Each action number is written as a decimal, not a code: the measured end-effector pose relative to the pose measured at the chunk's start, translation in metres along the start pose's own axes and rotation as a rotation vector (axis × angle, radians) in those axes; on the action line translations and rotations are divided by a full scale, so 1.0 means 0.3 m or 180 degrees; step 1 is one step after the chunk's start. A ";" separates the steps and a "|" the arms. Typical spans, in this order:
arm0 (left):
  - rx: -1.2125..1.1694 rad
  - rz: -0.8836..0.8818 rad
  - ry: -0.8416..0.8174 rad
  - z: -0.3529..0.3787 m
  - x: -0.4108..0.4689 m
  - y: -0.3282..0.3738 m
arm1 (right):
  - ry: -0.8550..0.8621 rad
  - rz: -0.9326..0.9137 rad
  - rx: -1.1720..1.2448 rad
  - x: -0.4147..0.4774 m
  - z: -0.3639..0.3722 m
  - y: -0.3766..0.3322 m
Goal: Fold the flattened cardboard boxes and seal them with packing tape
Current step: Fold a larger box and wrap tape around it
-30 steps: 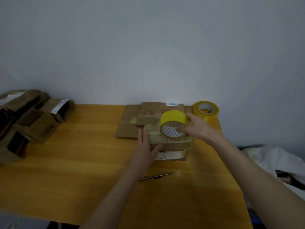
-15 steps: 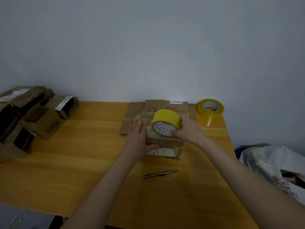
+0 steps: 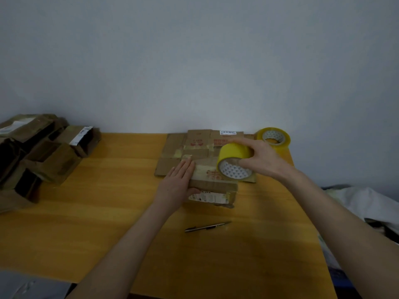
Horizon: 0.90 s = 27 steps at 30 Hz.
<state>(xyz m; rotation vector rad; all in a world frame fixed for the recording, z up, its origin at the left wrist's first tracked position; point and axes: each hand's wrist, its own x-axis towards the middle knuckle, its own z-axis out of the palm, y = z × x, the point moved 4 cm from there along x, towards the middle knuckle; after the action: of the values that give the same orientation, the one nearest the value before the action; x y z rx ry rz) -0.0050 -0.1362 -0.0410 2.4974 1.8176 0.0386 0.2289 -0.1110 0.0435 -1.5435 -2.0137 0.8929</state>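
A small folded cardboard box [image 3: 212,187] stands on the wooden table [image 3: 108,212], with a white label on its near side. My left hand [image 3: 180,182] lies flat on the box's left part, fingers together, pressing down a strip of tape. My right hand [image 3: 262,159] grips a yellow roll of packing tape [image 3: 234,160] over the box's right end. Behind the box lie flattened cardboard boxes [image 3: 194,143] with red print.
A second yellow tape roll [image 3: 273,138] stands at the table's back right corner. A pen-like cutter [image 3: 207,227] lies in front of the box. Several folded boxes [image 3: 43,156] are piled at the left. White cloth [image 3: 364,203] lies off the table's right edge.
My right hand has carried the tape roll from the box's left-middle to its right end, drawing tape across the top. My left hand stays pressed on the box's left side.
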 end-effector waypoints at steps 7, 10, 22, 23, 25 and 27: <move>0.0025 -0.0081 -0.0035 -0.008 -0.001 -0.022 | -0.0214 0.0264 -0.0505 -0.040 -0.093 0.060; 0.0054 -0.0073 -0.0002 -0.015 0.005 -0.036 | -0.0440 0.0332 -0.0397 -0.056 -0.116 0.123; 0.0132 0.0201 0.0067 0.003 -0.007 0.029 | -0.0515 0.0705 -0.1034 -0.047 0.011 0.271; 0.0109 0.0156 0.0037 0.002 -0.009 0.034 | -0.0527 0.0782 -0.1073 -0.040 0.030 0.276; 0.0096 -0.0013 -0.0069 -0.003 -0.010 0.069 | -0.0480 0.0881 -0.0997 -0.029 0.075 0.280; 0.0174 -0.0247 -0.0194 -0.003 -0.005 0.122 | -0.0406 0.0944 -0.0890 -0.018 0.119 0.272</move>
<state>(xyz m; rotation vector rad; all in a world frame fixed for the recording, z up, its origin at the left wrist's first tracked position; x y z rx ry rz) 0.0293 -0.1488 -0.0381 2.4321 1.9144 -0.0907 0.2606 -0.1108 -0.0400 -2.0269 -2.1039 0.8640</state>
